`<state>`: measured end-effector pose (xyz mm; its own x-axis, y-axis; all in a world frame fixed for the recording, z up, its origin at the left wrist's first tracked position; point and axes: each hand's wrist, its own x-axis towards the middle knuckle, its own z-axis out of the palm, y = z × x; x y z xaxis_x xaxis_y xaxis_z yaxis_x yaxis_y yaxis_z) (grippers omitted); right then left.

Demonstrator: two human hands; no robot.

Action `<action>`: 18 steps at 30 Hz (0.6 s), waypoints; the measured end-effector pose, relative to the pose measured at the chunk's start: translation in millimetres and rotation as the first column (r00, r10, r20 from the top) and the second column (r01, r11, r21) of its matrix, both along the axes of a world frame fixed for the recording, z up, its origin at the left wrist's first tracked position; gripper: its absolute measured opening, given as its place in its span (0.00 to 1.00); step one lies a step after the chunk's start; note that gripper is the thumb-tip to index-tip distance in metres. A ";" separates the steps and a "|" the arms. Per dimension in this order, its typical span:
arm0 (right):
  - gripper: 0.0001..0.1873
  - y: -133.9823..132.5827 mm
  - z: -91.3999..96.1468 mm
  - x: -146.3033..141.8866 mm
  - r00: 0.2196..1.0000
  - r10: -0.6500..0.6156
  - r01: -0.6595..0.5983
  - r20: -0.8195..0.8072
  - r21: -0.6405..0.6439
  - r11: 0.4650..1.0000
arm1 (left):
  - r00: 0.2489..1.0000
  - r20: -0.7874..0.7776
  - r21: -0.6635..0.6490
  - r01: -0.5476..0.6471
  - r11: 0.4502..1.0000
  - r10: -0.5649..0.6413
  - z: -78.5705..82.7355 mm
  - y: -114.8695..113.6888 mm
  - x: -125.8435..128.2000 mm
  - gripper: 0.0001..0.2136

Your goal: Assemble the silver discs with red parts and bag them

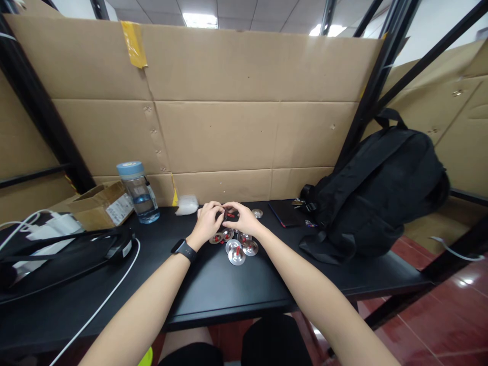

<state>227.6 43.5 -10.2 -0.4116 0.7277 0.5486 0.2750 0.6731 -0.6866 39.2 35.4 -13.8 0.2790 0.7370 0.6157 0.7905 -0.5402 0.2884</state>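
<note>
Several small silver finger cymbals (pixel 237 255) with red loops at their domed centres lie in a loose group on the black table. Above the far side of this group, my left hand (pixel 208 222) and my right hand (pixel 241 218) meet, fingers bent toward each other. Between the fingertips is a finger cymbal (pixel 225 214), seen nearly edge-on and looking dark, with a bit of red showing beside it. My fingers partly hide it. A single finger cymbal (pixel 257 213) lies apart, just right of my right hand. A dark watch (pixel 184 249) is on my left wrist.
A water bottle (pixel 139 193) and an opened cardboard box (pixel 99 207) stand at left, near a black bag (pixel 68 259) and a white cable (pixel 110 295). A white packet (pixel 187 205) lies by the cardboard wall (pixel 213 132). Right are a dark notebook (pixel 284 213) and black backpack (pixel 385 188).
</note>
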 end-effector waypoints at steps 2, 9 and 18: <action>0.30 -0.9 0.8 -0.4 1.000 0.006 -0.006 -0.014 -0.019 1.000 | 1.000 0.003 -0.001 -0.006 1.000 0.006 1.8 -1.2 0.4 0.05; 0.26 -1.2 -0.2 -1.6 0.999 0.014 -0.016 -0.036 -0.049 0.999 | 1.000 0.007 -0.001 0.004 1.000 -0.004 6.6 -4.4 1.7 0.05; 0.27 2.3 -0.4 1.8 0.999 0.029 -0.031 -0.035 -0.078 0.996 | 1.000 0.000 -0.003 0.014 1.000 -0.014 9.3 -5.6 1.0 0.04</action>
<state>229.4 45.8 -10.6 -0.4163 0.7568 0.5040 0.2314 0.6242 -0.7462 40.2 29.8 -4.5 0.2889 0.7351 0.6133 0.7831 -0.5500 0.2904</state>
